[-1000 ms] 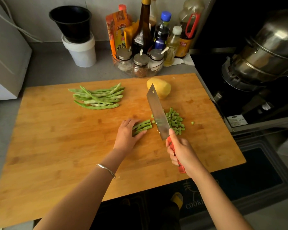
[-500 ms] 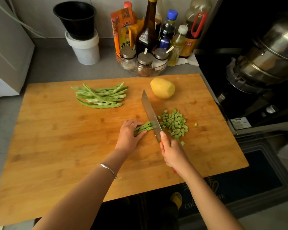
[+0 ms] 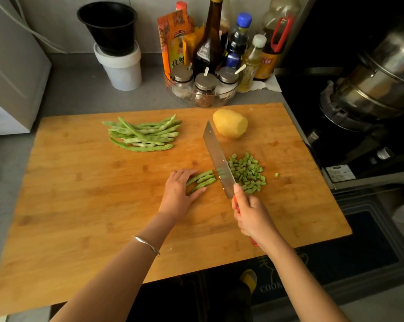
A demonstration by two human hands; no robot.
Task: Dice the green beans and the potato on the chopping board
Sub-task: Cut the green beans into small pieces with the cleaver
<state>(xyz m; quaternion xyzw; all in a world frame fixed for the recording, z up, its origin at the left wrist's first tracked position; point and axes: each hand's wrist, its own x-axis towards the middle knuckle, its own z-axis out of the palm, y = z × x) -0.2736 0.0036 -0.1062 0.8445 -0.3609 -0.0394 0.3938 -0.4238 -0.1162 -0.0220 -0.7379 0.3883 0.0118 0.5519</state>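
Here we are over the chopping board (image 3: pixel 80 205), and the action sits right of centre. The left hand (image 3: pixel 177 196) is down on a short bean bundle (image 3: pixel 202 181), fingers curled over its left end and the thumb lying along the near side, pinning those few lengths to the wood. The cut ends point right, toward the blade.

The right hand (image 3: pixel 252 214) is wrapped tight round the red handle of the cleaver (image 3: pixel 217 159), forefinger up by the heel of the blade. The blade runs from the hand toward the far edge, standing just beside the bundle's cut ends, between them and the diced beans (image 3: pixel 248 173). Whether the edge touches the board I cannot tell. There is green mirrored in the steel.

That diced heap lies right of the blade, toward the board's right edge, with one stray piece (image 3: pixel 276 174) a little further right.

Up near the far edge, left of centre, the whole green beans (image 3: pixel 145 135) wait in a loose pile, uncut. The potato (image 3: pixel 230 124) sits near the far edge too, just beyond the cleaver's tip, peeled, yellow and whole.

A thin bracelet (image 3: pixel 147 245) rings the left wrist. Behind the board stand a bowl of spice jars (image 3: pixel 204 89), sauce bottles (image 3: pixel 210 38), and a black pot (image 3: pixel 108 26) stacked on a white tub (image 3: pixel 122 68).
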